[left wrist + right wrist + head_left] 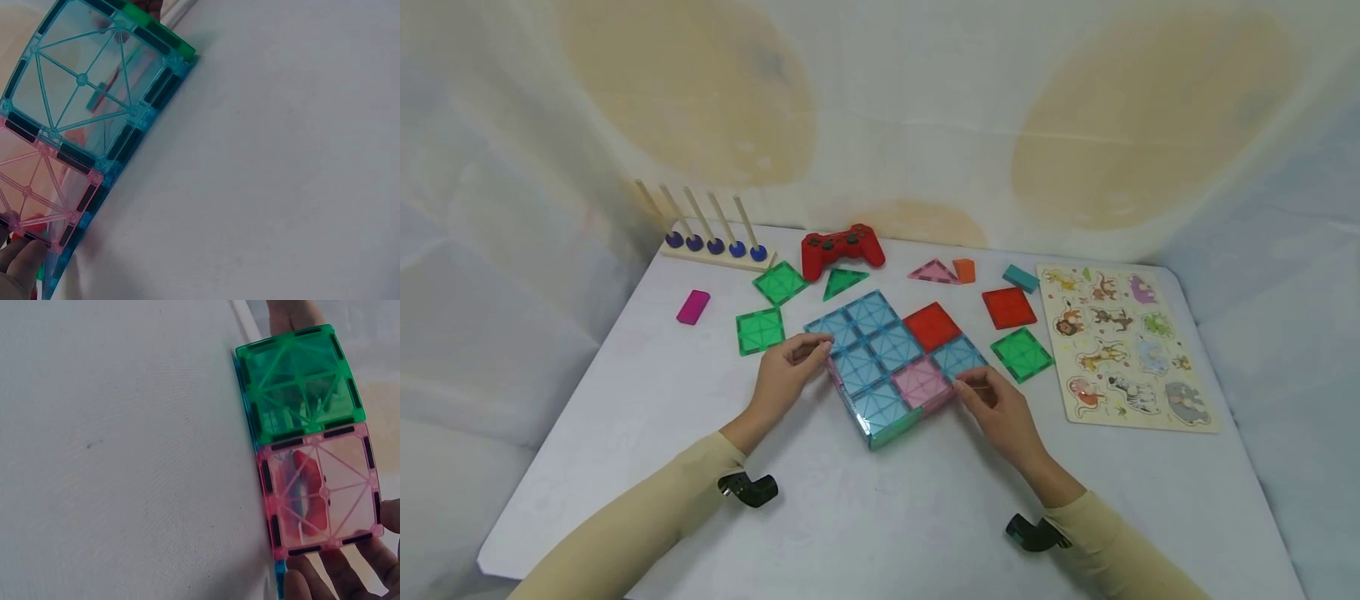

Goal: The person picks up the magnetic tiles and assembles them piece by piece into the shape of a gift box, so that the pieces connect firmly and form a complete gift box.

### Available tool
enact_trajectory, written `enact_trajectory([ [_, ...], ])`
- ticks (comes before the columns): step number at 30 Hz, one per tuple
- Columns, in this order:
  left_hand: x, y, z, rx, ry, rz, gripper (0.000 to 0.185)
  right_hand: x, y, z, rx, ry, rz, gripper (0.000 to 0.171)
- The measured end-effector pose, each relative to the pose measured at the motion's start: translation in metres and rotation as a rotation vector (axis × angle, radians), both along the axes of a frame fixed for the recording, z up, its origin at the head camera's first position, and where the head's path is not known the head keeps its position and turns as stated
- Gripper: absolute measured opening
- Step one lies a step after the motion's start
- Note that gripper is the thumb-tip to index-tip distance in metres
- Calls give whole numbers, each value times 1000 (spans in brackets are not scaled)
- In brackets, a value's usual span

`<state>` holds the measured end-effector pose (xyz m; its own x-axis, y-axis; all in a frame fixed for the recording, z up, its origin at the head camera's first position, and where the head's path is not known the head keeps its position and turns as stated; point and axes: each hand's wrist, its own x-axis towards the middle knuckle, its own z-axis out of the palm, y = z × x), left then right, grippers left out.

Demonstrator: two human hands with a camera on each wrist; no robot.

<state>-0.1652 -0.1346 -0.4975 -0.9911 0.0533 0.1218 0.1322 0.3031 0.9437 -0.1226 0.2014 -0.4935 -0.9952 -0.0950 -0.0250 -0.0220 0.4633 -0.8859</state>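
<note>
Several see-through blue magnetic tiles lie edge to edge on the white table, with a pink tile and a red tile joined among them. Along the near right edge stand an upright green tile and an upright pink tile. The near left edge carries an upright blue tile beside another upright pink tile. My left hand pinches the far end of that left pink tile. My right hand has its thumb and fingers around the end of the right pink tile.
Loose green tiles lie to the left; another green tile and a red square lie right. Behind are a red game controller and a peg stand. An animal puzzle board lies at the right.
</note>
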Motion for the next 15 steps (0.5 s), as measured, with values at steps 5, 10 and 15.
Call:
enact_trajectory([
  [5, -11, -2, -2, 66, -21, -19, 30, 5, -2, 3, 7, -17, 31, 24],
  [10, -20, -3, -2, 126, -57, -60, 32, 13, -6, 6, 1, -35, 69, 20],
  [15, -26, -2, 0, 183, -90, -84, 34, 17, -8, 8, 2, -25, 90, 18],
])
